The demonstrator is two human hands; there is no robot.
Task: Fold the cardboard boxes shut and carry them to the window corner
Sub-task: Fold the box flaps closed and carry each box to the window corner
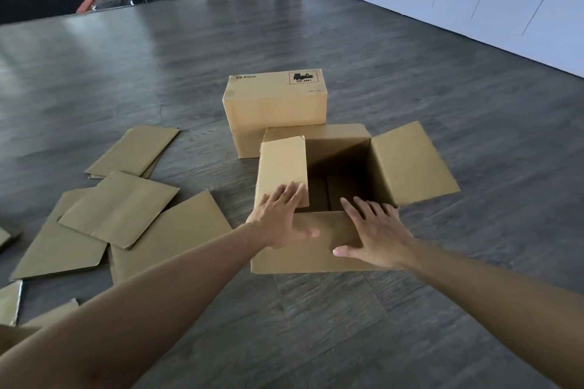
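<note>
The open box [319, 240] near the middle is plain brown corrugated cardboard, matt and unprinted on its flaps. The closed box [275, 104] just beyond it is the same matt cardboard with black and red print on top. The flattened sheets [120, 208] to the left are matt brown cardboard too. The floor [316, 38] is grey wood-grain planking with a soft sheen. The far right wall panels [493, 3] look smooth and white.

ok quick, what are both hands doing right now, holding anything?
Left hand: open, fingers straight, pressing the left flap of the open brown cardboard box.
Right hand: open, fingers spread over the near flap, gripping nothing.
</note>
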